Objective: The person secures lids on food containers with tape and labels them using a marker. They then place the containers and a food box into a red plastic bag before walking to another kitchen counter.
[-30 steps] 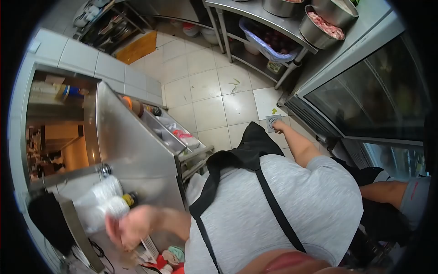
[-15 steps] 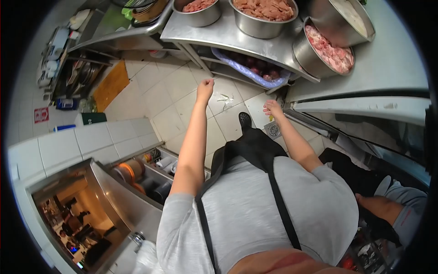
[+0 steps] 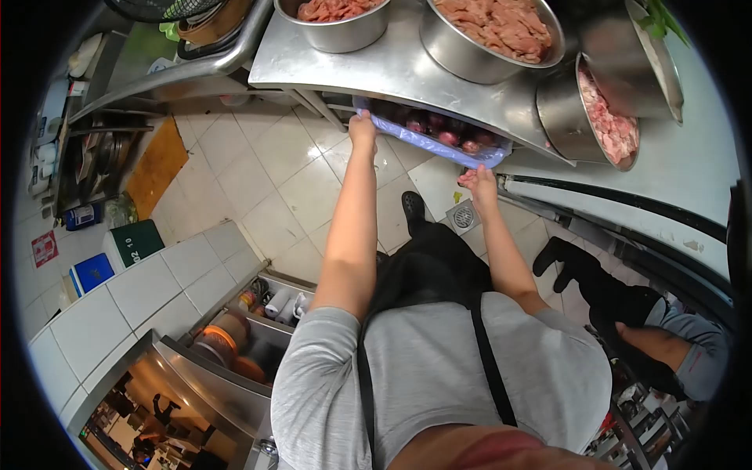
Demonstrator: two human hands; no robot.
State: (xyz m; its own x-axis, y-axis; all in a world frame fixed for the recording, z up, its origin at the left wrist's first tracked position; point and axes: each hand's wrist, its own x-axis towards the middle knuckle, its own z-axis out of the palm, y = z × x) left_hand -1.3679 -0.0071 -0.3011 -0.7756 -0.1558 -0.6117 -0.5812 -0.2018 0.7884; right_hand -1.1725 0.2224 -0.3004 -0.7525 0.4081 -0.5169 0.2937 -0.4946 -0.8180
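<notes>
Under the steel table sits a bin with a blue plastic liner (image 3: 439, 147), holding several purple-red onions (image 3: 448, 138). My left hand (image 3: 363, 131) is closed on the rim at its left end. At the right front corner, my right hand (image 3: 479, 185) is just below the rim, its fingers partly curled and apart; whether it touches the bin is not clear. On the table (image 3: 384, 70) stand steel bowls of raw meat, one (image 3: 345, 30) at the left and a larger one (image 3: 493, 66) in the middle.
Two tilted steel pots (image 3: 560, 117) stand at the right, one with pinkish meat. A floor drain (image 3: 464, 216) lies below my right hand. Another person's dark-clothed legs (image 3: 587, 286) are at the right. A tiled ledge (image 3: 160, 286) and containers (image 3: 223, 341) lie at the left.
Both hands have moved to the bin; the left has closed on its rim. The view has shifted nearer the table, and one second ago my left hand was over the left counter.
</notes>
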